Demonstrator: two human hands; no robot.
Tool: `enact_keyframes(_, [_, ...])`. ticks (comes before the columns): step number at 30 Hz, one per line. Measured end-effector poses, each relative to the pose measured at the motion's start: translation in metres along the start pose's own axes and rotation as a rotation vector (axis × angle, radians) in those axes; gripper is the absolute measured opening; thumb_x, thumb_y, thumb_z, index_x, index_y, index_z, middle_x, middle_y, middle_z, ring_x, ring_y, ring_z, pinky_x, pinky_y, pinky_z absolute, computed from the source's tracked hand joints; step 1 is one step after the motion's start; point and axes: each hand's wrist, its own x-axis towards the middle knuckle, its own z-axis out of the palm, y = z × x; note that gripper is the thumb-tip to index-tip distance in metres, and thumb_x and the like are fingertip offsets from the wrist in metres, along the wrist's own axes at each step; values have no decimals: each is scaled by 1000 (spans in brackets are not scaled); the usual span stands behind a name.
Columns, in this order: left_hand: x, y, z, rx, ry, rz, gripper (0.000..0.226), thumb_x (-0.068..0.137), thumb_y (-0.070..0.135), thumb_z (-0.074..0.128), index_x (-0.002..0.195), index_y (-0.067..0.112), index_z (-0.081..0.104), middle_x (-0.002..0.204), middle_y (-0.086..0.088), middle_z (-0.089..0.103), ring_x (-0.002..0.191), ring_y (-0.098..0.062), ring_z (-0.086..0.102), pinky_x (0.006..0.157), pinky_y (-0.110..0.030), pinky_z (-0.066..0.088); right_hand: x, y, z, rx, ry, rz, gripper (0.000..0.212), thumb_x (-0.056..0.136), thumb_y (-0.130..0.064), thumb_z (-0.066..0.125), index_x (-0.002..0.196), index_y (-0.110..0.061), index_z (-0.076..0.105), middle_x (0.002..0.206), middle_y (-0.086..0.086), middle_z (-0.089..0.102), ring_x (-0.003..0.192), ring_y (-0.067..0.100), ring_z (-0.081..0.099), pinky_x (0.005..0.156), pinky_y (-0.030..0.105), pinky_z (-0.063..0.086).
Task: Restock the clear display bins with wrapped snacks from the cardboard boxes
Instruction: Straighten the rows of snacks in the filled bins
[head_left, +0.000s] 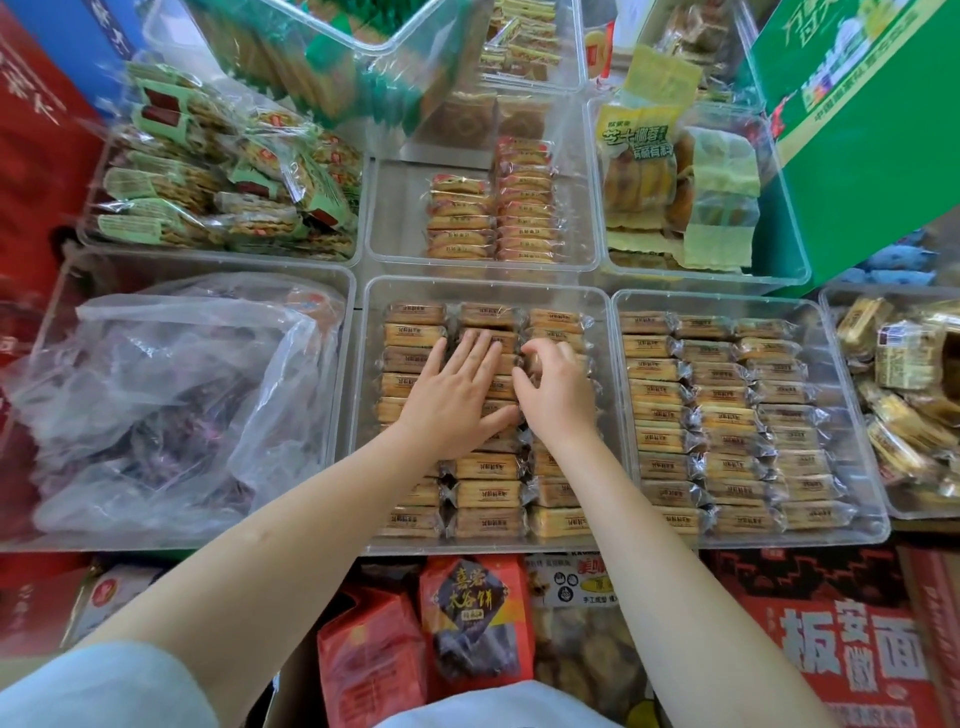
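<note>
While both hands sit in the middle clear bin (363, 415), the left hand (457, 395) lies flat, fingers straight, pressing on the rows of wrapped biscuit packs (488, 488). Right hand (558, 387) has its fingers curled, pinching a pack in the right column. Neighbouring bin (878, 519) on the right is already packed with the same snacks, and a crumpled plastic bag (171, 395) fills the left one

Left hand (457, 389) lies flat on wrapped snacks (488, 488) in the middle clear bin (363, 415); right hand (556, 389) pinches one.
</note>
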Motion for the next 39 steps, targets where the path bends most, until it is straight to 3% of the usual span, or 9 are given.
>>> enact_keyframes(7, [-4, -12, -4, 28, 72, -57, 82, 98, 65, 11, 161, 14, -3, 168, -6, -9, 154, -20, -15, 125, -44, -7, 21, -3, -4, 49, 74, 16, 38, 99, -21, 48, 136, -27, 55, 130, 6, 53, 105, 26, 61, 87, 47, 55])
enact_keyframes(10, [0, -14, -8, 26, 82, -78, 80, 101, 63, 14, 161, 13, -2, 168, -7, -9, 154, -21, -16, 125, -44, -7, 44, -12, -2, -35, -43, 24, 41, 102, -26, 45, 143, -28, 50, 136, 7, 50, 111, 27, 60, 88, 41, 52])
enact_keyframes(13, [6, -18, -10, 25, 83, -65, 80, 100, 64, 12, 161, 14, -2, 168, -6, -10, 154, -20, -16, 126, -45, -6, 48, -15, 4, -102, -29, -9, 39, 103, -21, 43, 140, -26, 55, 129, 7, 52, 105, 28, 60, 81, 39, 52])
enact_keyframes(19, [11, -27, -6, 54, 82, -71, 80, 99, 66, 10, 161, 16, 1, 168, -4, -6, 154, -20, -14, 125, -47, -6, 30, -5, 22, -240, 115, -62, 42, 97, -17, 48, 137, -22, 61, 117, 9, 54, 107, 27, 49, 93, 42, 41])
enact_keyframes(27, [10, -24, -13, 82, 78, -74, 79, 99, 66, 6, 162, 18, 7, 169, -2, 1, 154, -20, -12, 125, -49, -5, 35, 1, 1, -205, -97, -70, 43, 102, -26, 42, 145, -30, 50, 125, 6, 48, 116, 25, 45, 103, 44, 35])
enact_keyframes(30, [-8, -23, -15, 38, 137, -29, 76, 100, 64, 3, 161, 19, 6, 168, -1, -1, 154, -20, -13, 125, -47, -5, 13, 7, -14, 26, 33, -41, 37, 101, -20, 46, 136, -21, 56, 128, 6, 52, 100, 20, 58, 89, 38, 50])
enact_keyframes(32, [-27, -17, -12, -5, 105, 16, 75, 98, 63, 3, 160, 20, 3, 167, 1, -6, 153, -19, -17, 125, -45, -7, -10, 15, -22, 83, 51, -8, 26, 100, -16, 50, 122, -16, 65, 123, 6, 55, 91, 18, 60, 81, 30, 51])
enact_keyframes(36, [-58, 2, 7, 17, -1, 93, 77, 96, 63, -1, 160, 21, -2, 166, 2, -13, 151, -17, -25, 123, -41, -16, -40, 17, -11, 39, -98, -8, 21, 98, -26, 57, 113, -21, 70, 112, -1, 57, 101, 17, 57, 99, 38, 43])
enact_keyframes(39, [-63, 8, 14, 12, -21, 56, 82, 92, 65, -7, 160, 20, -5, 166, 2, -15, 150, -16, -25, 122, -40, -17, -40, 10, -6, -60, -73, 9, 20, 97, -36, 59, 108, -22, 68, 112, -1, 57, 106, 20, 55, 102, 40, 35])
